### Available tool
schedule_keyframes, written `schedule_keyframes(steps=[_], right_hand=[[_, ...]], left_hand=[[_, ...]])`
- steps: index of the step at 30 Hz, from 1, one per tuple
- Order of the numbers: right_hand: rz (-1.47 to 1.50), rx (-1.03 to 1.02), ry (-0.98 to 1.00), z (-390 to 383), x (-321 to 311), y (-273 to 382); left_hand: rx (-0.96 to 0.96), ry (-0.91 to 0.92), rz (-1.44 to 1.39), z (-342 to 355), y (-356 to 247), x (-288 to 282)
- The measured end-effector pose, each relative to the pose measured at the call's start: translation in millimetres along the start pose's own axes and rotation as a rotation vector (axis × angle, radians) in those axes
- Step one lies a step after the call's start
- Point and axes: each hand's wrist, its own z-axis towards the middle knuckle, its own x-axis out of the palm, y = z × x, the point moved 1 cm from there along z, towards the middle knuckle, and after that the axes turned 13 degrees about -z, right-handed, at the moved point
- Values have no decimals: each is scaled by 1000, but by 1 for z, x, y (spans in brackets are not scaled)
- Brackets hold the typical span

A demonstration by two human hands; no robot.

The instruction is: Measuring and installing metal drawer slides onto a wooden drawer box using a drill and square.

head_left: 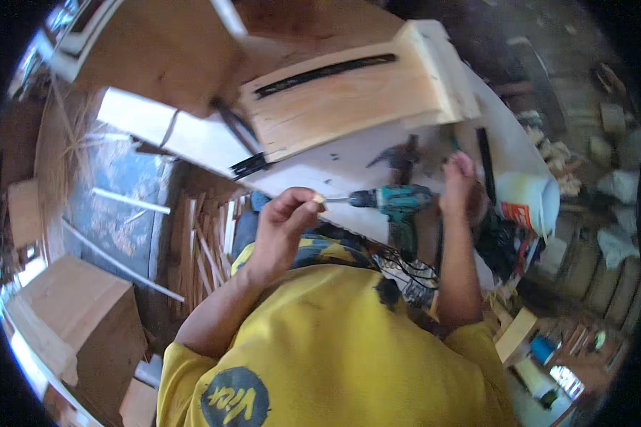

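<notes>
My left hand (281,224) is closed, with thumb and fingers pinching a small yellowish piece (320,202). That piece meets the tip of the bit of a teal and black cordless drill (402,201), whose handle points toward me. On the right, my right hand (460,185) reaches past the back of the drill, its fingers curled together. A thin green thing shows just beyond those fingertips; blur hides what they hold. Farther off lies a wooden panel (342,103) with a black slide rail (325,74) along it. A dark tool (400,158), its kind unclear, rests between panel and drill.
A white bucket (530,201) stands at the right, beside a black bag (497,245). Another black rail piece (248,166) lies at the panel's near left corner. Wooden strips (199,245) and a brown box (75,313) are on the left. The white worktop (335,171) carries small dark bits.
</notes>
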Motion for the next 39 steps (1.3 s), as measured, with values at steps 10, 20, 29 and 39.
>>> schedule_keyframes(steps=[10, 20, 29, 39], right_hand=[[-933, 194, -107, 84, 1, -92], [-1436, -123, 27, 165, -23, -159], [-1171, -1, -10, 197, -34, -182], [-1008, -306, -123, 62, -17, -77]], left_hand=[[-27, 300, -645, -28, -42, -29], [26, 117, -591, -45, -40, -81], [89, -339, -107, -65, -31, -135], [142, -264, 133, -61, -51, -144]])
